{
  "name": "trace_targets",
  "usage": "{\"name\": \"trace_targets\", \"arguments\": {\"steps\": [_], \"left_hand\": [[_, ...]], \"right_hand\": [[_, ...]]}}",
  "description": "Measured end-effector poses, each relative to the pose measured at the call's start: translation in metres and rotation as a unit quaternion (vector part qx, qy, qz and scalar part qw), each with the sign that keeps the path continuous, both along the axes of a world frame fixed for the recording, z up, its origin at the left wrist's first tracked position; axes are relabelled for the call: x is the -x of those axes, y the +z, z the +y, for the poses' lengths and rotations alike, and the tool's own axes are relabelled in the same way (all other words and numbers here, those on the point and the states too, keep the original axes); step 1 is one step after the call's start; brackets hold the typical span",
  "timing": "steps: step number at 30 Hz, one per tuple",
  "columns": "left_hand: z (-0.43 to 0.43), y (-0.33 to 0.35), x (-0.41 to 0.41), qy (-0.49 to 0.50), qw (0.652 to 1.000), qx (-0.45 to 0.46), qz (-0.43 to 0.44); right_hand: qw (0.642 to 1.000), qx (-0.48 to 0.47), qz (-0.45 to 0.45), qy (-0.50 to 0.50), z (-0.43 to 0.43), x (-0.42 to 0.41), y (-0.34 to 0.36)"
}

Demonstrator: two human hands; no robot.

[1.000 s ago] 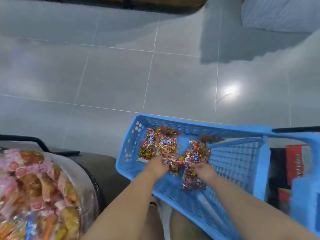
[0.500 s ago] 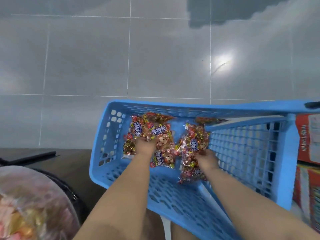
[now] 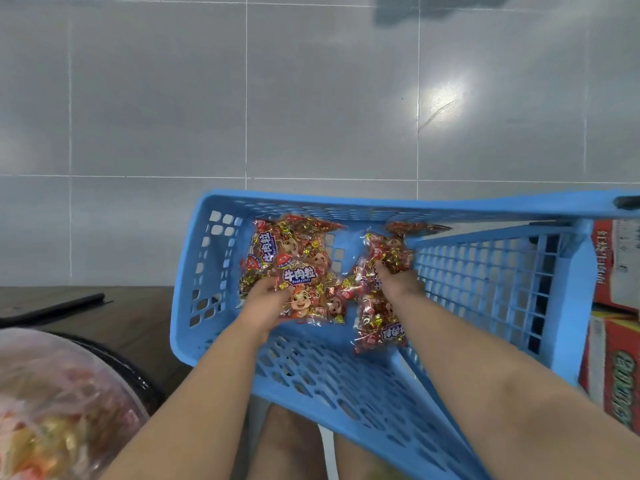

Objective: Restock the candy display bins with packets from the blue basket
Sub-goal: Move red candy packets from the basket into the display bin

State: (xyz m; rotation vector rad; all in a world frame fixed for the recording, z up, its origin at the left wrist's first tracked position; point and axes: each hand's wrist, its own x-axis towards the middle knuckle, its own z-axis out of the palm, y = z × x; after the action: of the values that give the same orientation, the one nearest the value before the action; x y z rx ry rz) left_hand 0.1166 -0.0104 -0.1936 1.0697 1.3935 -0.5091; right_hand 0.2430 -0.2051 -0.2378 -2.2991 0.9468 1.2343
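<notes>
Both hands are down in the basket, and both have hold of stock. The left hand [image 3: 265,301] has its fingers curled round the lower edge of a clear packet of beef cubes [image 3: 299,277], blue label facing up, cartoon face just beside the thumb. Beyond that grip, touching the first packet and partly under it, lies a second packet [image 3: 268,249] of the same kind, label turned sideways.

Just to the right, the right hand [image 3: 401,284] is clamped on another red-and-gold packet [image 3: 374,320]. Its fingers dig into the wrapper. The packet's lower end trails back beside the wrist and its top end reaches past the fingertips. Whether that hand has one packet or more, I cannot tell, because the wrappers overlap.

All of it sits inside the blue basket [image 3: 346,204], which is tipped with its open mouth toward the person. A lattice wall rises right of the right hand, and a black handle [image 3: 627,201] shows at the rim's far right. Past that wall stand red cartons [image 3: 614,368].

Left of the left forearm, well apart from the basket, is a rounded clear display bin [image 3: 59,407] of blurred mixed sweets, beside a dark counter [image 3: 114,317]. Grey floor tiles [image 3: 311,98] lie beyond everything.
</notes>
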Motion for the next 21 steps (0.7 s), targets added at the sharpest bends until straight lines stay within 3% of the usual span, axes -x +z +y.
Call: {"name": "trace_targets", "arguments": {"steps": [4,8,15,21], "left_hand": [[0.005,-0.005,0.003,0.047,0.998,0.036,0.016],[0.007,-0.006,0.005,0.025,0.999,0.038,0.023],[0.008,0.010,0.002,0.038,0.998,0.037,0.028],[0.024,0.081,0.003,0.102,0.994,0.048,-0.016]], "right_hand": [[0.999,0.000,0.006,-0.032,0.004,-0.004,-0.003],[0.998,0.016,-0.014,0.056,0.009,-0.006,-0.008],[0.994,-0.074,-0.055,0.052,0.010,0.000,0.002],[0.969,-0.222,-0.082,0.067,0.020,-0.001,0.078]]}}
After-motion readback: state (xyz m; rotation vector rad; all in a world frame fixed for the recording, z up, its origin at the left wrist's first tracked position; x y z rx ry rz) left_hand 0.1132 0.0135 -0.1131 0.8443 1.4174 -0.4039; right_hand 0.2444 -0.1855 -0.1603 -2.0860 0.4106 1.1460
